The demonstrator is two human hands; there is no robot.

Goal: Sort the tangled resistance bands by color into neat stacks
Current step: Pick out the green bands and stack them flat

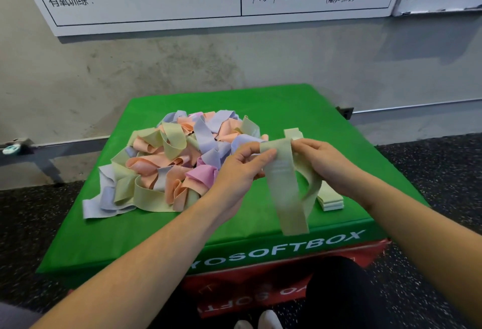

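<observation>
Held band (283, 172): pale green loop, lifted above the front-right part of the green soft box (156, 237), at about 4 o'clock from the tangled pile; hangs limp, lower end draping down past the box's front edge.
Left hand (240, 169): fingers curled, thumb and forefinger pinching the top left edge of the held band.
Right hand (320, 157): fingers curled, gripping the same top edge from the right; both hands close together, the top fold stretched flat between them.
Tangled pile (172, 161): green, peach, lilac and pink bands knotted over one another, at 9 o'clock from the hands, filling the middle and left of the box top.
Green stack (331, 199): flat pale green bands laid one on another, just under and behind the right wrist, at 5 o'clock from the right hand; far end showing at 12 o'clock above the hands.
Handling: light, soft, floppy fabric loop; no stiffness, likely to fold or twist if let go at one end; not fragile, not slippery by the look.
Where to hold: at the top fold with both hands, keeping the two layers aligned, then lowered flat onto the green stack.
Progress: early, only one color begun, most bands judged to lie in the tangle.
</observation>
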